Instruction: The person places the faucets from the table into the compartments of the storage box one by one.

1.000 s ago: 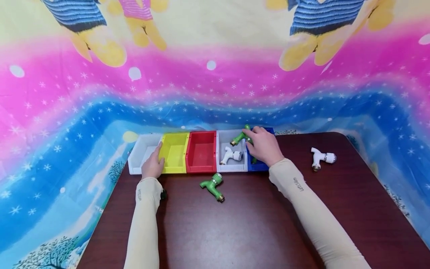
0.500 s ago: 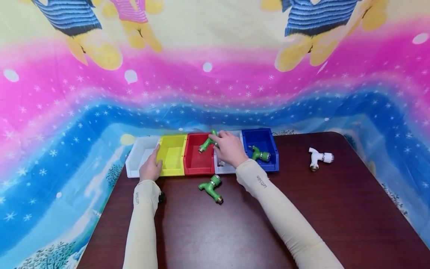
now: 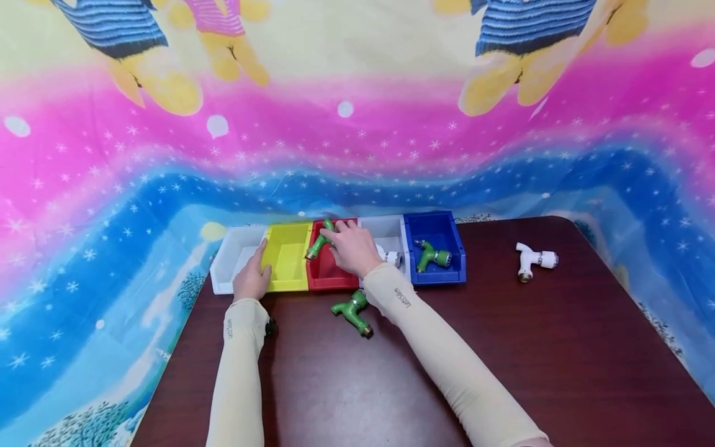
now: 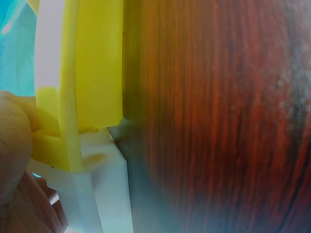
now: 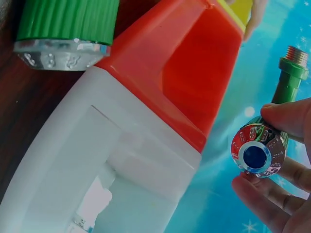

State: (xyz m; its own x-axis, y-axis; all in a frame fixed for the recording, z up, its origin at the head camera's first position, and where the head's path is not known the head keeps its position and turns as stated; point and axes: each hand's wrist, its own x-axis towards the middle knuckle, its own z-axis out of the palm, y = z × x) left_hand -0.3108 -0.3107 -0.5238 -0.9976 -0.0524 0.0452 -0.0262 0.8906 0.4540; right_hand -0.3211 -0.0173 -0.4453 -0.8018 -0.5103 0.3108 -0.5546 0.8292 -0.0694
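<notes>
A green tap [image 3: 319, 241] with a brass threaded end is pinched between the thumb and fingers of my right hand [image 3: 355, 247], above the red bin [image 3: 335, 273]. Its chrome-ringed end with a blue centre faces the camera in the right wrist view. My left hand [image 3: 251, 276] holds the wall where the yellow bin [image 3: 287, 248] meets the left white bin [image 3: 228, 264], its thumb on the yellow side. Another green tap [image 3: 353, 312] lies on the table before the red bin. A white tap [image 3: 392, 256] sits in the right white bin [image 3: 385, 228], partly hidden by my right hand.
The bins stand in a joined row along the table's back edge. At its right end, the blue bin [image 3: 432, 225] contains a green tap [image 3: 432, 256]. A white tap [image 3: 534, 261] lies on the dark wooden table [image 3: 558, 347] further right. A patterned cloth [image 3: 346, 155] hangs behind.
My right hand has carried the green tap leftward from the right white and blue bins to above the red bin. My left hand has stayed at the same bin wall.
</notes>
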